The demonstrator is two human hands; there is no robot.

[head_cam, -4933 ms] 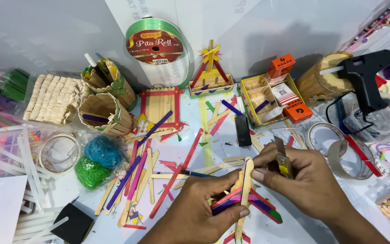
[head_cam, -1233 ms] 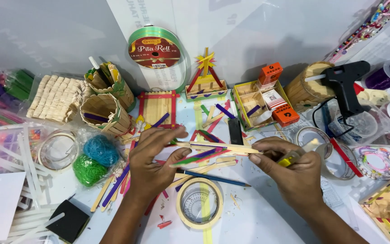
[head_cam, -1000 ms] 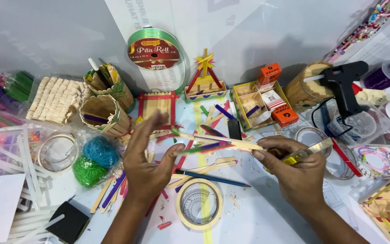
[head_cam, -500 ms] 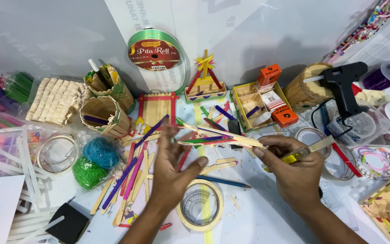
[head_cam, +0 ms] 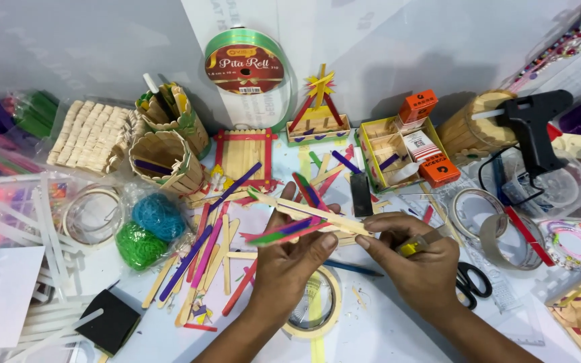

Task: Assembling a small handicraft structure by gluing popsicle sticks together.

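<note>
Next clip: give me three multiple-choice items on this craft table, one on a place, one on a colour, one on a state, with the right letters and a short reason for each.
1. Where is the black glue gun?
A. far right
B. far left
C. under the hands

2. What colours are the two yarn balls in the clear bag?
A. red and yellow
B. blue and green
C. black and white

3. What is the left hand doing?
A. lying flat on the table
B. holding a bundle of craft sticks
C. gripping scissors

Answers: 1 A, it stands by the right edge. 2 B, blue above green. 3 B, its fingers pinch the sticks, with the right hand at their tip.
</note>
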